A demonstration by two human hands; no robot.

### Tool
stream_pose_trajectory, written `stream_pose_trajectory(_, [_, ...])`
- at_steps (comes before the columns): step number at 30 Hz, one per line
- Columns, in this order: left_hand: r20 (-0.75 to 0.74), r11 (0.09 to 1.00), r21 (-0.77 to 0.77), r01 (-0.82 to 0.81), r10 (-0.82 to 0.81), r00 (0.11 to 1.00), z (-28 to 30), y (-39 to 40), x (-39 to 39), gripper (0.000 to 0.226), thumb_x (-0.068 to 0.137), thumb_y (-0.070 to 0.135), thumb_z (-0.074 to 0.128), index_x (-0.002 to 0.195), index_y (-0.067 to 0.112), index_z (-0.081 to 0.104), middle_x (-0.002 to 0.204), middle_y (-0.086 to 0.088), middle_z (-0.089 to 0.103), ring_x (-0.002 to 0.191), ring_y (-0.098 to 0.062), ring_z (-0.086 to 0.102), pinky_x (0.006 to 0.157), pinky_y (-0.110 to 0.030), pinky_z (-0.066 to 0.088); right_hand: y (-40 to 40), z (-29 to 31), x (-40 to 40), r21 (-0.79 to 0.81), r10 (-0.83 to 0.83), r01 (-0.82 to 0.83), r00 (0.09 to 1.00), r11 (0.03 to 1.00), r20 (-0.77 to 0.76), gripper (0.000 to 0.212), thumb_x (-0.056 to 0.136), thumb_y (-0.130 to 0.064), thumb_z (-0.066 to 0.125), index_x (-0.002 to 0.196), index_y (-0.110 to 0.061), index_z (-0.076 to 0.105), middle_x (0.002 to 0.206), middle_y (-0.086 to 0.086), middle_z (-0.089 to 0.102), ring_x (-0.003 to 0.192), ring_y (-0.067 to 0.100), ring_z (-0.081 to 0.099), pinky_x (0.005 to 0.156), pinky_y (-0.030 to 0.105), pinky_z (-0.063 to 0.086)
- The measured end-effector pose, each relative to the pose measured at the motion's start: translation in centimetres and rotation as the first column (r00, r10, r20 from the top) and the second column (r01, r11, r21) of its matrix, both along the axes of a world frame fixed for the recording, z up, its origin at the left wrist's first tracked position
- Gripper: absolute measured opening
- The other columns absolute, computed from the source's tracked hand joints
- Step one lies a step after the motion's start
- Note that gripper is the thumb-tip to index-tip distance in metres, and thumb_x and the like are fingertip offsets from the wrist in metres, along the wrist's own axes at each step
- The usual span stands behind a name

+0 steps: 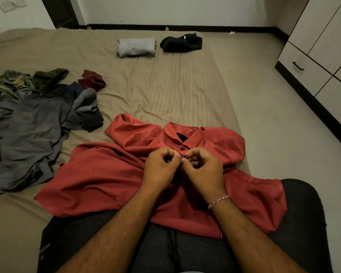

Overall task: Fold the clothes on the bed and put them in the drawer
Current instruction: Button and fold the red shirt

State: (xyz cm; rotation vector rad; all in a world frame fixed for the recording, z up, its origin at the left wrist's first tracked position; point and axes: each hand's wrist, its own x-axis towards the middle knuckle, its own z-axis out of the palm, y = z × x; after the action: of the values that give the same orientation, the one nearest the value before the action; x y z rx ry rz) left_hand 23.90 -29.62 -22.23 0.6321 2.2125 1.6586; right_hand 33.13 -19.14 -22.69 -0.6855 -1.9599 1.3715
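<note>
The right hand [200, 166] and left hand [161, 166] each pinch the placket of the soft, rust-red collared button shirt [98, 174], working a small dark button [184, 157]. The shirt lies at six o'clock on the tan-sheeted bed [165, 85], trailing onto the lap. Light and limp, probably slippery; best held at shoulders or hem. No legible writing.

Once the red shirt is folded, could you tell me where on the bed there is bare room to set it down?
The widest bare sheet lies between the red shirt and the two folded garments, grey and black. A bare strip also runs left of the grey one. The left side is crowded by the unfolded pile.
</note>
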Motion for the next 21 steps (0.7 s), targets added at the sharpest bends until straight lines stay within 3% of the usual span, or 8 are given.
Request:
stream_pose_trajectory(2, [-0.041,0.999,-0.019,0.048,-0.049,0.998,0.1,-0.2,-0.1,0.009,0.083,0.020,0.066,0.081,0.024,0.074,0.076,0.006,0.075,0.068,-0.011,0.071,0.069,-0.041,0.061,0.3,0.0,0.0,-0.066,-0.002,0.001,1.000,0.998,-0.019,0.014,0.085,-0.008,0.080,0.086,-0.020,0.071,0.077,-0.002,0.073,0.066,0.010,0.068,0.062,0.022,0.056])
stream_pose_trajectory(4, [-0.176,0.990,-0.101,0.097,-0.114,0.978,0.3,-0.5,-0.2,0.017,0.077,0.023,0.066,0.090,0.029,0.075,0.089,0.014,0.074,0.082,-0.003,0.070,0.080,-0.036,0.059,0.9,-0.2,-0.1,-0.133,-0.012,0.009,1.000,0.991,-0.024,0.011,0.090,-0.011,0.076,0.086,-0.020,0.071,0.071,0.002,0.069,0.059,0.011,0.060,0.058,0.027,0.051])
stream_pose_trajectory(6, [-0.377,0.954,-0.285,0.096,-0.203,0.904,0.2,-0.7,-0.1,0.028,0.074,0.031,0.066,0.101,0.034,0.071,0.101,0.020,0.068,0.095,0.001,0.065,0.086,-0.036,0.055,1.4,-0.5,-0.2,-0.166,-0.009,0.006,1.000,0.986,-0.020,0.013,0.096,-0.014,0.070,0.084,-0.018,0.068,0.065,0.007,0.061,0.058,0.010,0.051,0.057,0.029,0.044])
stream_pose_trajectory(8, [-0.479,0.901,-0.434,0.029,-0.258,0.839,0.0,-0.8,-0.1,0.028,0.077,0.034,0.066,0.105,0.037,0.068,0.105,0.020,0.066,0.102,-0.003,0.063,0.088,-0.039,0.050,1.7,-0.8,-0.1,-0.201,0.016,-0.019,1.000,0.979,-0.013,0.016,0.099,-0.017,0.066,0.084,-0.016,0.066,0.066,0.011,0.057,0.060,0.015,0.047,0.060,0.033,0.042])
stream_pose_trajectory(11, [-0.477,0.940,-0.341,-0.003,-0.170,0.862,0.0,-0.9,-0.8,0.017,0.082,0.030,0.064,0.097,0.033,0.071,0.100,0.017,0.072,0.097,-0.007,0.067,0.087,-0.042,0.054,1.9,-0.9,-0.1,-0.230,0.095,-0.091,0.995,0.969,0.007,0.015,0.100,-0.020,0.065,0.086,-0.014,0.065,0.067,0.006,0.058,0.060,0.018,0.046,0.059,0.035,0.040])
stream_pose_trajectory(14, [-0.446,0.986,-0.165,-0.018,-0.059,0.893,0.4,-1.1,-1.6,0.014,0.087,0.016,0.067,0.094,0.026,0.073,0.093,0.017,0.073,0.089,-0.005,0.068,0.084,-0.035,0.055,1.8,-0.4,0.0,-0.260,0.196,-0.189,0.981,0.947,0.001,0.011,0.091,-0.026,0.075,0.090,-0.025,0.065,0.066,0.002,0.059,0.059,0.018,0.049,0.058,0.035,0.044])
stream_pose_trajectory(18, [-0.501,0.997,-0.061,-0.045,0.008,0.865,2.0,-1.3,-3.4,0.018,0.087,0.006,0.069,0.094,0.021,0.075,0.091,0.013,0.074,0.085,-0.004,0.067,0.081,-0.024,0.051,2.8,-0.4,0.7,-0.010,0.283,-0.290,0.925,0.957,0.252,0.020,0.084,-0.022,0.080,0.092,-0.032,0.064,0.074,-0.001,0.069,0.056,0.018,0.060,0.056,0.037,0.057])
stream_pose_trajectory(21, [-0.512,0.993,-0.118,-0.014,-0.048,0.858,3.1,-0.6,-6.3,0.007,0.085,0.015,0.073,0.087,0.022,0.075,0.081,0.011,0.074,0.075,-0.003,0.067,0.075,-0.031,0.054,4.2,-0.5,1.1,0.049,0.271,-0.301,0.909,0.952,0.316,0.007,0.088,-0.022,0.076,0.085,-0.025,0.070,0.076,-0.006,0.072,0.066,0.016,0.066,0.069,0.041,0.058])
